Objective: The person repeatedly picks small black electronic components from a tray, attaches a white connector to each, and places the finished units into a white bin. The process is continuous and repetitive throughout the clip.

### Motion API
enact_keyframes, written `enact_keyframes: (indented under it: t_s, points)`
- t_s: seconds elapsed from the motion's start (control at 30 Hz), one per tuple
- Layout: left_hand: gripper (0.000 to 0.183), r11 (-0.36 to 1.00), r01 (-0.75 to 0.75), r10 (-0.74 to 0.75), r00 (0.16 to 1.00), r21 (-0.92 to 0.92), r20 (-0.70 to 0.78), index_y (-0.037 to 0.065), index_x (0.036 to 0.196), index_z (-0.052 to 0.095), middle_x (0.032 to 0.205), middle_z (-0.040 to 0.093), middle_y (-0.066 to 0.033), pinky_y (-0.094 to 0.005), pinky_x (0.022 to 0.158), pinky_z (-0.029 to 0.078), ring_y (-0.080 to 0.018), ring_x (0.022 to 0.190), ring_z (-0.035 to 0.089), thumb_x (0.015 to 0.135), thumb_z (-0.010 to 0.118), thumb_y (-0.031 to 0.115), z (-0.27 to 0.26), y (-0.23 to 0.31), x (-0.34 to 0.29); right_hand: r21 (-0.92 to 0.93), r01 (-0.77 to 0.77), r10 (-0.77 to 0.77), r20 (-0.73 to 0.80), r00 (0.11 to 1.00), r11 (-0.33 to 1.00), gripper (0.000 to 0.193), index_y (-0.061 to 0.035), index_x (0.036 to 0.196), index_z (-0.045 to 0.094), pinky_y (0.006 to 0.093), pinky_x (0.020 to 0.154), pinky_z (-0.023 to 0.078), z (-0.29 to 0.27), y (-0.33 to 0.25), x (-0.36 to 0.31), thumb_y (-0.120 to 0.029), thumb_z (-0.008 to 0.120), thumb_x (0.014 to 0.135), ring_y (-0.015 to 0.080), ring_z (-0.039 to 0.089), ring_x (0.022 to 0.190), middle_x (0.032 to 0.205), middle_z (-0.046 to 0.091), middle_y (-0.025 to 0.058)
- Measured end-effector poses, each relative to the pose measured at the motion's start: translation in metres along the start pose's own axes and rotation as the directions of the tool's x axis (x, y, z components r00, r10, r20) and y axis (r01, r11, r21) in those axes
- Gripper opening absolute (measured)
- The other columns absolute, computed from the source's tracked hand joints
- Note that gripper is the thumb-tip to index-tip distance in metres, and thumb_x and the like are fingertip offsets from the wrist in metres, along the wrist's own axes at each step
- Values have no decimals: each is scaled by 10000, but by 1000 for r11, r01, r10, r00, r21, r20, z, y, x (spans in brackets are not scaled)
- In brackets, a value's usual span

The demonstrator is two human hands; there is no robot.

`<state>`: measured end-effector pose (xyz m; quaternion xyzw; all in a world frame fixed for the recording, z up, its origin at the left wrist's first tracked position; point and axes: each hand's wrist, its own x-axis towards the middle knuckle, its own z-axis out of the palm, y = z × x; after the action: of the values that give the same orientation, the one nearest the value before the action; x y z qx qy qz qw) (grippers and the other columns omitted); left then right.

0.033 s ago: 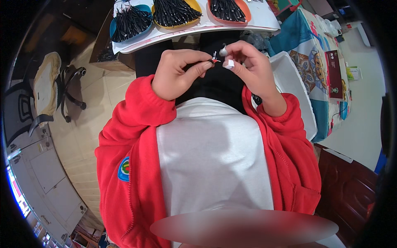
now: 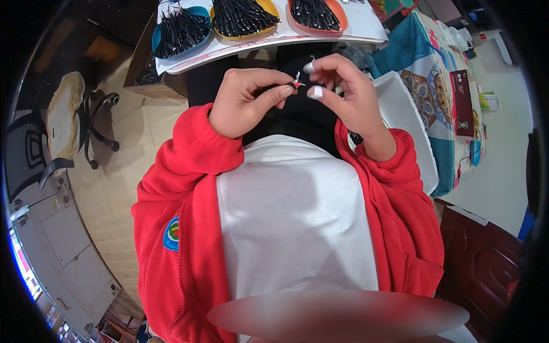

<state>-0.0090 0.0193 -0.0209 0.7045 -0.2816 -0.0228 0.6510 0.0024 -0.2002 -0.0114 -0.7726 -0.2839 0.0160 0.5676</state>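
Over my lap, my left hand (image 2: 250,98) pinches the end of a black cable between thumb and forefinger. Short red and white wires (image 2: 298,83) stick out past those fingertips. Just to the right, my right hand (image 2: 350,90) holds its thumb and forefinger apart, with a gap between them and the wires. White wrapping covers the tips of that thumb and forefinger, and a small dark strand curls up at the forefinger's tip. Nothing shows between the two fingers.
Ahead, a white table (image 2: 366,26) bears a blue tray (image 2: 155,41), a yellow tray (image 2: 273,8) and an orange tray (image 2: 342,14), all full of black cables. A white bin (image 2: 409,114) stands by my right arm. An office chair (image 2: 64,114) is off to the left.
My right thumb and forefinger have shifted slightly, the forefinger tip a little higher. My left hand holds the cable in the same place.
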Motion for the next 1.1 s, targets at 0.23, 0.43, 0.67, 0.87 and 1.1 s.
enact_keyframes:
  t_s: [0.23,0.43,0.67,0.87,1.1]
  points:
    - [129,791,348,-263,936,-504,233,-30,958,637,723,598,-40,-163,538,405,-62,638,545,912,583,77,-7,-1,0,-141,203,-199,47,979,969,228,-18,989,626,261,592,463,6,-13,8,-10,675,767,156,582,679,818,610,71]
    - [130,583,297,-217,954,-756,208,-46,981,619,721,589,-70,-186,481,345,-78,594,503,886,601,41,0,-11,-4,-362,432,-450,38,892,826,156,-27,911,618,290,597,473,1,-4,10,10,656,764,226,599,683,793,613,83]
    - [137,480,201,-124,979,-854,161,-49,988,615,709,572,-73,-213,478,337,-95,579,486,881,597,34,0,-12,-7,-462,340,-406,-50,912,819,299,-50,1010,644,328,758,500,-18,-1,12,-20,706,720,258,623,871,946,643,99]
    - [151,450,238,-139,971,-861,196,-55,1001,610,732,577,-86,-213,500,348,-93,583,474,881,592,35,3,-13,-6,-390,614,-677,-33,735,686,297,-13,906,649,311,638,497,6,-9,12,12,740,625,236,601,746,878,615,99]
    - [145,562,238,-93,970,-792,225,-58,997,625,744,591,-77,-220,512,389,-101,597,510,871,582,-2,5,-8,-2,-285,579,-597,30,802,764,184,-13,866,626,288,600,454,4,-12,14,1,703,700,198,562,684,814,602,87]
